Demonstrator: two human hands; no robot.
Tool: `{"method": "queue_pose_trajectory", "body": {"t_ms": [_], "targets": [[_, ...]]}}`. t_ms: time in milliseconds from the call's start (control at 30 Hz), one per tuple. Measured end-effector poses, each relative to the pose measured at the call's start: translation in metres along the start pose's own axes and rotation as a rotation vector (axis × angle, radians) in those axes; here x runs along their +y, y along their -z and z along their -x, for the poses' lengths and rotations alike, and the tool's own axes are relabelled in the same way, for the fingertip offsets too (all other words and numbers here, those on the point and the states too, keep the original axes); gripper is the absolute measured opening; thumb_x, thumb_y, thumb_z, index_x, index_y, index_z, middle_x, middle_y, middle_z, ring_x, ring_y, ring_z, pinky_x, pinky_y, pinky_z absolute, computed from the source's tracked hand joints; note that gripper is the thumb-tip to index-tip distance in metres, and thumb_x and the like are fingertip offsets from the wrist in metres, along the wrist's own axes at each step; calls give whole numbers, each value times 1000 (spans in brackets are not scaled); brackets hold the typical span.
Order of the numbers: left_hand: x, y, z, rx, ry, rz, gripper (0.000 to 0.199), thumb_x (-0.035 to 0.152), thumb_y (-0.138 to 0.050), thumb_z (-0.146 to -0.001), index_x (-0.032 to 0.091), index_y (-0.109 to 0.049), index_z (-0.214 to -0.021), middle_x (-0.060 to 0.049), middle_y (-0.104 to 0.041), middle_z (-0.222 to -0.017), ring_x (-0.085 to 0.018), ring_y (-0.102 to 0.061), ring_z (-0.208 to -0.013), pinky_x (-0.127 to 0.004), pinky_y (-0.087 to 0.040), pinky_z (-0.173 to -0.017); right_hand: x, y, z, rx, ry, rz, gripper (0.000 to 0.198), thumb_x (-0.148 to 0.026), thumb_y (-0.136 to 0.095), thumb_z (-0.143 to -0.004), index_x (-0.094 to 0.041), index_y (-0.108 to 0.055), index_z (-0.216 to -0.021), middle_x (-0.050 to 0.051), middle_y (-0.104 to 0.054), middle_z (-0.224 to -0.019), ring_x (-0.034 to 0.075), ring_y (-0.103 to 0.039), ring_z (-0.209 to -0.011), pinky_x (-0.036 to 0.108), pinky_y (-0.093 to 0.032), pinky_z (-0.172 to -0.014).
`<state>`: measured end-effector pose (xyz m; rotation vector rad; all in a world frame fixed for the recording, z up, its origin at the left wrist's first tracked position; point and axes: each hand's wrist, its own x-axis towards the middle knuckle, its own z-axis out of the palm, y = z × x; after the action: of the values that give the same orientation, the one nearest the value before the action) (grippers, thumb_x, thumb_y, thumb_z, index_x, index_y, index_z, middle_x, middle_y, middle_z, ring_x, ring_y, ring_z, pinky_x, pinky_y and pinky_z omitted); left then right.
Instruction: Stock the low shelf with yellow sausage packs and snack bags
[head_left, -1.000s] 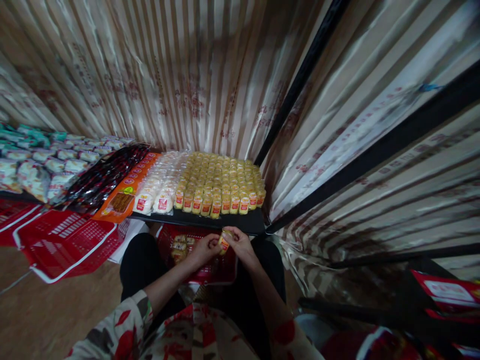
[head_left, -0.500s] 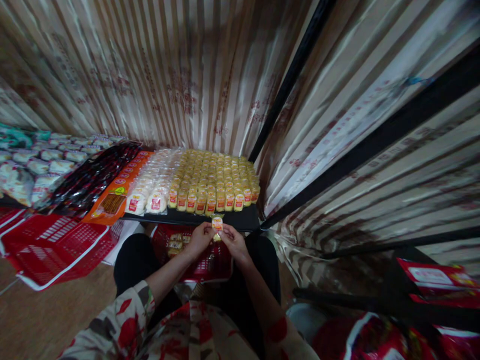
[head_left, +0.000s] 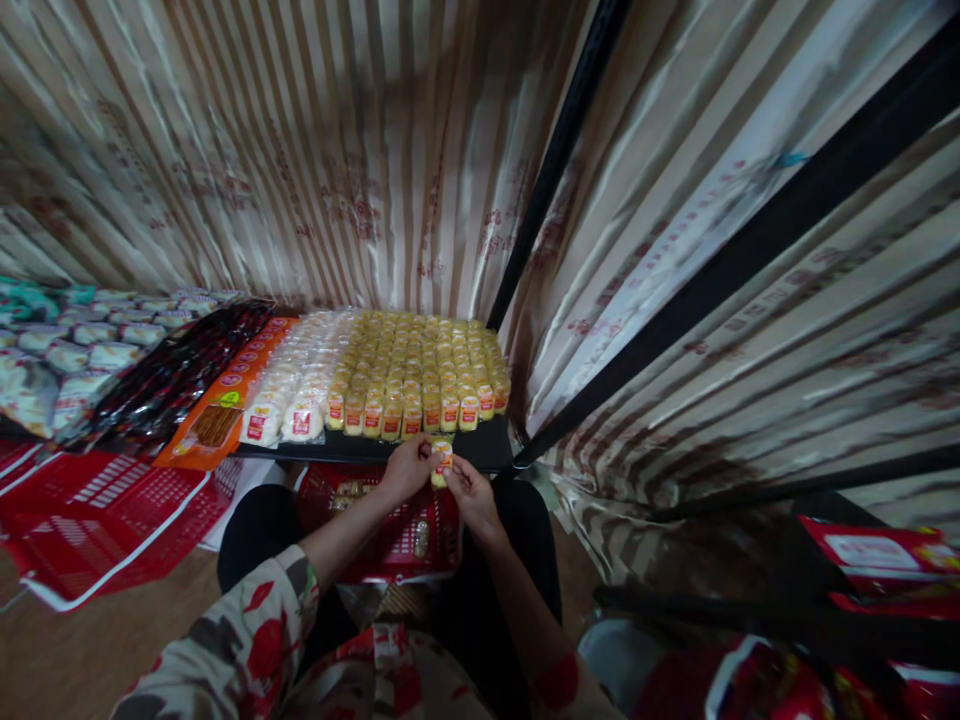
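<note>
Between my two hands is a small yellow wrapped snack cake point(head_left: 442, 463) with a red and white label. My left hand point(head_left: 411, 468) pinches its left side, and my right hand point(head_left: 471, 495) grips its lower right edge. Just beyond them, rows of similar yellow wrapped cakes point(head_left: 412, 375) stand packed on a black shelf point(head_left: 480, 445). Under my forearms a red plastic basket point(head_left: 375, 560) sits between my knees, with a few wrapped cakes point(head_left: 352, 490) in it, partly hidden by my left arm.
White wrapped cakes point(head_left: 289, 385), an orange snack bag point(head_left: 217, 410), dark shiny packets point(head_left: 172, 370) and white packets point(head_left: 90, 340) line the shelf leftward. Another red basket point(head_left: 112, 510) stands at left. Black shelf posts point(head_left: 555, 170) and a striped curtain point(head_left: 337, 150) enclose the back and right.
The view has shifted slightly. My hands still hold the same cake, which now sits a little tilted, with my left fingers further over its top edge.
</note>
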<state>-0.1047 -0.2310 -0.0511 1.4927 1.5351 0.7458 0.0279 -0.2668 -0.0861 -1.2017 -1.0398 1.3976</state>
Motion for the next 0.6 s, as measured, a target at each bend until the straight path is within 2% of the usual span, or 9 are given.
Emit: {"method": "queue_pose_trajectory", "body": {"t_ms": [100, 167, 267, 333, 467, 600], "targets": [[12, -3, -3, 15, -6, -67, 14, 24, -60, -76, 17, -62, -88, 2, -61, -74, -10, -53, -64, -21, -38, -62, 3, 3, -2, 86, 71, 111, 44, -44, -59, -73, -21, -59, -110, 9, -65, -111, 25, -62, -101, 42, -46, -94], [19, -5, -5, 14, -23, -84, 18, 25, -60, -76, 17, -63, -93, 1, -62, -76, -10, -54, -65, -21, -38, -63, 3, 5, -1, 186, 144, 273, 47, -43, -54, -78, -19, -55, -118, 12, -61, -117, 24, -60, -104, 42, -44, -96], [28, -9, -11, 23, -54, -145, 22, 27, -60, -77, 17, -62, -96, 0, -63, -79, -12, -55, -67, -22, -39, -63, 0, 8, 2, 354, 299, 544, 51, -38, -47, -82, -15, -47, -128, 15, -53, -125, 26, -51, -114, 45, -38, -101], [34, -12, -15, 26, -76, -188, 23, 28, -61, -77, 17, -61, -97, -1, -63, -79, -12, -56, -68, -22, -39, -63, -1, 8, 4, 410, 411, 668, 51, -34, -43, -84, -13, -43, -131, 17, -48, -130, 26, -43, -123, 46, -35, -103], [46, -15, -25, 36, -101, -250, 25, 29, -61, -78, 18, -59, -100, 0, -64, -81, -12, -58, -70, -21, -41, -64, 1, 9, 5, 413, 568, 815, 49, -27, -38, -88, -13, -39, -134, 17, -40, -138, 26, -35, -130, 49, -33, -104], [52, -20, -33, 58, -118, -287, 23, 29, -60, -79, 19, -59, -99, 0, -66, -83, -12, -60, -74, -21, -42, -67, 11, 10, 2, 376, 581, 870, 50, -23, -35, -89, -10, -34, -137, 19, -36, -142, 26, -33, -132, 49, -35, -103]]}}
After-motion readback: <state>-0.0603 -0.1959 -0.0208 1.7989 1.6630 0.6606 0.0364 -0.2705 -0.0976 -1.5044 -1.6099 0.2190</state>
